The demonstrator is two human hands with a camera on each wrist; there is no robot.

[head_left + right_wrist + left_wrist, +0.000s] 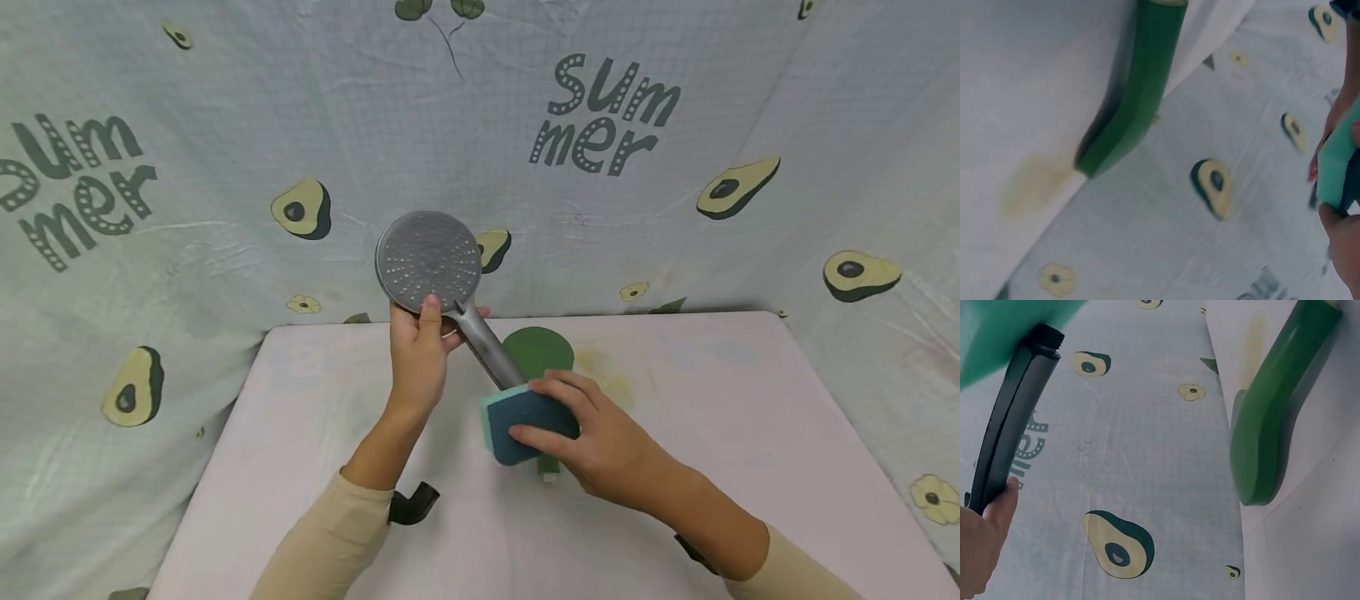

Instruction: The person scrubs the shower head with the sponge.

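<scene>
My left hand (420,367) grips a grey shower head (429,258) at its neck, thumb at the edge of the nozzle face, which is turned toward me. Its handle (487,342) slants down to the right. With fingers and thumb my right hand (611,446) holds a two-layer sponge (536,421), dark blue and teal, by the handle's lower end. In the left wrist view the threaded handle end (1044,340) shows beside the blurred sponge (997,331); whether they touch I cannot tell. The right wrist view catches only the edge of the sponge (1335,162).
Behind the sponge, a green object (536,350) with a round head and curved narrow handle lies on the pale table (337,400). Avocado-printed cloth (375,125) hangs behind the table's back edge. A yellowish stain (617,387) marks the tabletop.
</scene>
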